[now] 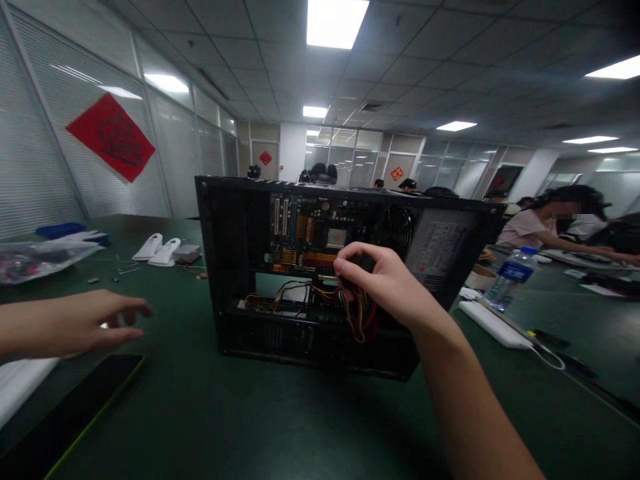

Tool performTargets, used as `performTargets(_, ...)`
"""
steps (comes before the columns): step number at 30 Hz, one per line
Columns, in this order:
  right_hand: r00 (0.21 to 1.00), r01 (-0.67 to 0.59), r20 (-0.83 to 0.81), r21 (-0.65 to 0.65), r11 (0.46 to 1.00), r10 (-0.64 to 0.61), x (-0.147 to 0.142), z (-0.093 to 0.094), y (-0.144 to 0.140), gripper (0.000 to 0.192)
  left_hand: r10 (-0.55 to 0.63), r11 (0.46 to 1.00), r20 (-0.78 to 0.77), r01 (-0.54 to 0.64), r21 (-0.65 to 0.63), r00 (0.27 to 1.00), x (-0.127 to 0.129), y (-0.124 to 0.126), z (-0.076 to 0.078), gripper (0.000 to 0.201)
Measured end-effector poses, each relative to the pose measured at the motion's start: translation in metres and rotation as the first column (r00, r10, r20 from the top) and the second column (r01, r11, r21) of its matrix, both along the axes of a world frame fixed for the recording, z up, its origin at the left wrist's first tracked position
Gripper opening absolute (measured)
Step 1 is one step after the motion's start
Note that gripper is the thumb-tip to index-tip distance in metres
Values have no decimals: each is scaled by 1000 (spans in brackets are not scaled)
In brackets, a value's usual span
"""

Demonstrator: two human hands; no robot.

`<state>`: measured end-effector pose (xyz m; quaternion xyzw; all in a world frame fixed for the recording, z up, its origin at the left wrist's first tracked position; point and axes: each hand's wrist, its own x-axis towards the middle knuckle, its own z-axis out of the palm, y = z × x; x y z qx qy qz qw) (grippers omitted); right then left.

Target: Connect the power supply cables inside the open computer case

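Observation:
An open black computer case (310,347) stands on the green table, its inside facing me. Inside it show a motherboard (313,230), a round fan (400,227) and a power supply (435,247) with a label. My right hand (375,273) is in front of the motherboard, thumb and index finger pinched together near the memory slots. What lies between those fingertips is too small to make out. Just below that hand hangs a bundle of red, yellow and black power cables (357,313). To the left of the case, my left hand (107,320) hovers with fingers apart, holding nothing.
A dark phone-like slab (80,407) with a green edge lies at lower left. Farther back are a plastic bag (45,257), white objects (163,250) and a small grey block (187,254). To the right stand a water bottle (513,277) and a white power strip (495,323); a person (530,227) sits beyond.

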<state>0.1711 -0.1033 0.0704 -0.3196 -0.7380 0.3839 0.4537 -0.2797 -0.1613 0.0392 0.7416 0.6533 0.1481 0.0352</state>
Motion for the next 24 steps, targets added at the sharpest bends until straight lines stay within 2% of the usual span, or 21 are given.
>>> performTargets(1, 999, 20, -32, 3, 1000, -20, -2, -2, 1, 38, -44, 997, -9, 43, -69, 999, 29, -5, 12, 29)
performTargets(3, 993, 54, -103, 6, 999, -53, -7, -5, 4, 39, -191, 976, -85, 180, -121, 978, 92, -11, 35, 38)
performTargets(5, 982, 80, -171, 21, 997, -75, -11, -7, 6, 40, -305, 949, -156, 313, 31, 939, 151, -11, 52, 40)
performTargets(7, 968, 122, -227, 59, 991, -106, -14, -8, 8, 41, -377, 878, -178, 412, 242, 909, 201, -5, 62, 44)
performTargets(9, 947, 189, -279, 94, 978, -156, -15, -10, 11, 41, -420, 816, -184, 458, 352, 889, 240, 5, 64, 41)
performTargets(11, 920, 253, -332, 97, 962, -208, -15, -12, 16, 42, -466, 784, -155, 487, 385, 871, 265, 18, 59, 39)
performTargets(14, 882, 308, -386, 37, 951, -271, -14, -16, 24, 47, -569, 754, -23, 533, 383, 822, 278, 40, 46, 38)
performTargets(17, 867, 293, -412, -35, 955, -281, -16, -22, 33, 51, -709, 680, 103, 636, 365, 698, 270, 57, 36, 36)
performTargets(19, 870, 261, -418, -63, 963, -263, -18, -27, 37, 50, -761, 635, 129, 690, 349, 635, 261, 64, 35, 39)
performTargets(21, 875, 237, -419, -61, 970, -240, -21, -30, 40, 49, -782, 612, 121, 715, 337, 612, 254, 67, 37, 43)
performTargets(24, 883, 221, -414, -44, 974, -219, -24, -32, 40, 48, -782, 610, 92, 727, 315, 616, 246, 68, 43, 45)
